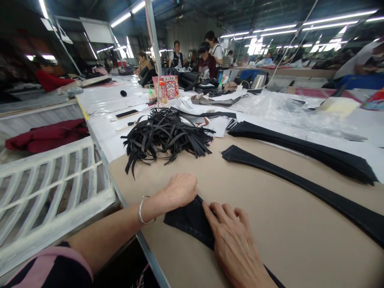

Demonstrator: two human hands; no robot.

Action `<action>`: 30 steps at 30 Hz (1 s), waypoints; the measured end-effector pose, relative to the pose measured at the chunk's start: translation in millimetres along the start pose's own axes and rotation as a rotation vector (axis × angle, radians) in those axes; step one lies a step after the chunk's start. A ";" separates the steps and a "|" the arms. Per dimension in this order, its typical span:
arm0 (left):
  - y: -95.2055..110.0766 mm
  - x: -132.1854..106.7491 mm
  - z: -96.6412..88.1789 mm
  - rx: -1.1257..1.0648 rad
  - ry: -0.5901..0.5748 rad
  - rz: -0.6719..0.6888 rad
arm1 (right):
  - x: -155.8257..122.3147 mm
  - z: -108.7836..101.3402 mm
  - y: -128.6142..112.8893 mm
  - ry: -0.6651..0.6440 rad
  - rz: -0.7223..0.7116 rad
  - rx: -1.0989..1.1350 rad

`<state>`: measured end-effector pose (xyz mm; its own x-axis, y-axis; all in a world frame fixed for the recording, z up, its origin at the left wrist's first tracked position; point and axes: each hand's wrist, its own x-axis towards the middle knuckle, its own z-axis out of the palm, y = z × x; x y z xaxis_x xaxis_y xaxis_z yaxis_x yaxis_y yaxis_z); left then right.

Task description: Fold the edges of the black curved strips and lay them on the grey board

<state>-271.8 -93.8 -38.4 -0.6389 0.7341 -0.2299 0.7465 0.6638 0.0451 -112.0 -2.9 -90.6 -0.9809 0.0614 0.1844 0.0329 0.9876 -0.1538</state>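
Observation:
A black fabric piece (189, 222), wide at its near end with a line of pale stitches or marks along its lower edge, lies on the tan sheet in front of me. My left hand (181, 191), with a silver bangle at the wrist, is closed at its upper edge; the fingertips are hidden. Flat over the piece rests my right hand (234, 240), fingers stretched out and the index finger along the upper edge. Beyond it a long black strip (270, 168) of similar shape lies alone, and farther back sits a stack of such strips (300, 148).
Thin black strips form a tangled heap (168, 134) beyond my left hand. Past it are a phone (127, 114), a red printed packet (170, 87) and clear plastic sheeting (279, 110). A white slatted rack (54, 192) stands left of the table edge. Several people work farther back.

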 end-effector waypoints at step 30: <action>-24.6 -41.6 36.3 -0.170 0.307 0.650 | 9.2 7.8 0.2 -0.018 0.003 -0.018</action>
<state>-256.8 -145.9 -65.2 -0.1195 0.9771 0.1761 0.9689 0.0761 0.2357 -122.6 -3.3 -96.5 -0.9840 0.0620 0.1667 0.0393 0.9899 -0.1365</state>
